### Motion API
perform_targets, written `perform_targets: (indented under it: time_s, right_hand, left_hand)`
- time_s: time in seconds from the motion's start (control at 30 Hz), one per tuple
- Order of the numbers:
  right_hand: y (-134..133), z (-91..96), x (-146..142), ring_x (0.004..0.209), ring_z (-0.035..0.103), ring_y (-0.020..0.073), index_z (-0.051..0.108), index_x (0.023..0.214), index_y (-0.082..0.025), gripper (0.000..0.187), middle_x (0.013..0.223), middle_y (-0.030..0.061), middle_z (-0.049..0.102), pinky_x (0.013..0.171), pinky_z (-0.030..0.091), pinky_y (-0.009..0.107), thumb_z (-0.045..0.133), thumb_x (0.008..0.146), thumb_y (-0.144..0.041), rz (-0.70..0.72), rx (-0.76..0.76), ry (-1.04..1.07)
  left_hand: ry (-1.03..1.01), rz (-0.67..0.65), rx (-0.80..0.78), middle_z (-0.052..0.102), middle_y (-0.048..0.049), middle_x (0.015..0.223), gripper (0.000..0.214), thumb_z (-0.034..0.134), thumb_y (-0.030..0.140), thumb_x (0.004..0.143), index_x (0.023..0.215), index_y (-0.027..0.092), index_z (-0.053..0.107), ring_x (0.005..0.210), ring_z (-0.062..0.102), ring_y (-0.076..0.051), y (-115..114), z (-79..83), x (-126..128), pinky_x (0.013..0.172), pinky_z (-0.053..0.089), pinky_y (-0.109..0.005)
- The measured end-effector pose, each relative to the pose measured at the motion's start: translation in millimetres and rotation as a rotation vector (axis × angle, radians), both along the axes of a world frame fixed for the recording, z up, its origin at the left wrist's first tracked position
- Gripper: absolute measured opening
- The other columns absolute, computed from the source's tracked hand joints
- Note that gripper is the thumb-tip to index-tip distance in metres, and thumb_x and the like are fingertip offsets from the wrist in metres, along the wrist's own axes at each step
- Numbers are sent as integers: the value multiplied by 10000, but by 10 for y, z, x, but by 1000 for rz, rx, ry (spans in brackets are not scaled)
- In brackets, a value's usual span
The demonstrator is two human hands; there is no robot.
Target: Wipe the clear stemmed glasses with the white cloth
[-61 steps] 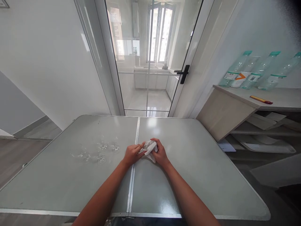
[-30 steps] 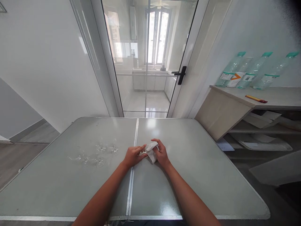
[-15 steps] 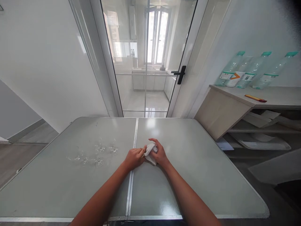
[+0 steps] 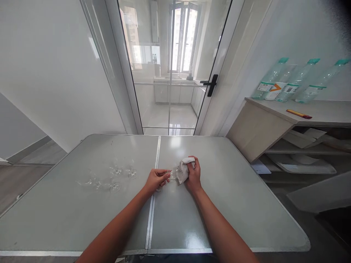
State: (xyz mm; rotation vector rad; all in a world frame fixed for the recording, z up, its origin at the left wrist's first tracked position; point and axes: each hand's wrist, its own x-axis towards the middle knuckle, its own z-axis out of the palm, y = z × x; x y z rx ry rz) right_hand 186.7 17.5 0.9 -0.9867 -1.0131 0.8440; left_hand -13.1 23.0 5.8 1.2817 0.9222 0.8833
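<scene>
Bright kitchen space shows at twelve o'clock through a glass sliding door (image 4: 175, 73). Beneath it spreads the grey tabletop (image 4: 233, 204), with a metal seam (image 4: 151, 219) running from six to twelve. At two o'clock a wooden shelf unit (image 4: 263, 128) keeps three green-capped plastic bottles (image 4: 290, 82) back against the wall.

At nine o'clock from my hands a cluster of clear stemmed glasses (image 4: 115, 179) stands well apart, out of the way of my forearms, I judge.

My left hand (image 4: 155, 179) sits over the seam, its grip pinching a small glass (image 4: 171, 174) between thumb and fingertips. I can't tell whether the glass touches the tabletop.

My right hand (image 4: 194, 176), at three o'clock of the small glass, has its grip wrapped round a bunched white cloth (image 4: 183, 169). The cloth presses against the small glass, and the pinch steadies it against that push.
</scene>
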Motion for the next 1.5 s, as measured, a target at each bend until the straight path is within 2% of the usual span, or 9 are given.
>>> perform_targets:
  time_s: [0.13, 0.27, 0.4, 0.57, 0.67, 0.8, 1.03, 1.3, 1.5]
  right_hand:
    - [-33, 61, -53, 803, 603, 185, 537, 1174, -265, 384, 1034, 54, 610, 649, 508, 284, 482, 987, -596, 254, -95, 250]
    - [-86, 46, -45, 723, 596, 188, 587, 1178, -242, 474, 959, 56, 643, 587, 477, 274, 695, 867, -584, 524, -204, 268]
    - [-64, 26, -1, 716, 592, 178, 623, 1132, -244, 449, 924, 34, 652, 610, 478, 262, 784, 818, -521, 539, -180, 370]
    - [-75, 56, -52, 883, 644, 203, 625, 1274, -282, 371, 1123, 51, 679, 734, 529, 294, 590, 980, -506, 553, -76, 388]
    - [-119, 23, -103, 1091, 634, 215, 498, 1472, -342, 494, 1351, 53, 623, 905, 531, 338, 571, 1005, -485, 585, -11, 205]
    - [-119, -70, -124, 1224, 588, 228, 596, 1399, -319, 392, 1350, 62, 635, 1085, 447, 398, 597, 1011, -372, 429, 162, -238]
    - [-107, -45, -78, 1237, 563, 283, 670, 1299, -282, 374, 1228, 91, 679, 1077, 428, 489, 547, 959, -186, 198, 380, -672]
    - [-68, 18, -80, 774, 563, 184, 750, 831, -204, 61, 798, 10, 668, 743, 424, 291, 717, 782, -217, 382, -64, -226]
    - [-8, 18, -93, 655, 555, 171, 705, 786, -178, 363, 726, 24, 646, 609, 437, 279, 649, 863, -528, 517, -258, 117]
  left_hand:
    - [60, 25, 233, 620, -4, 623, 513, 868, 502, 722, 1049, 110, 811, 493, 437, -71, -25, -62, 46, 470, 357, -216]
    - [169, -26, 449, 592, 16, 607, 320, 895, 403, 712, 834, 125, 795, 552, 476, -84, -75, -61, 45, 537, 401, -219]
    - [123, 42, 430, 655, 16, 652, 339, 917, 357, 678, 890, 156, 744, 590, 570, -114, -88, -52, 21, 598, 474, -235]
    - [-29, 282, 280, 655, 54, 708, 435, 876, 344, 722, 850, 222, 478, 528, 550, -88, -18, -48, 12, 509, 430, -197]
    - [-86, 382, 271, 626, 82, 722, 448, 789, 296, 783, 849, 250, 349, 482, 497, -71, 8, -33, 23, 477, 384, -182]
    - [118, 399, 386, 620, 74, 702, 352, 668, 172, 756, 872, 255, 347, 565, 571, -112, 10, -52, 17, 539, 406, -192]
    - [722, 258, 1067, 560, 47, 626, 296, 541, 67, 694, 887, 248, 408, 498, 554, -163, 4, -167, -89, 513, 292, -249]
    - [716, -5, 1406, 605, 19, 653, 193, 546, 69, 795, 850, 236, 465, 554, 602, -173, -54, -93, -112, 546, 372, -278]
    - [615, 94, 1266, 604, 36, 642, 228, 711, 372, 922, 916, 222, 539, 528, 572, -134, -43, -194, -139, 547, 392, -257]
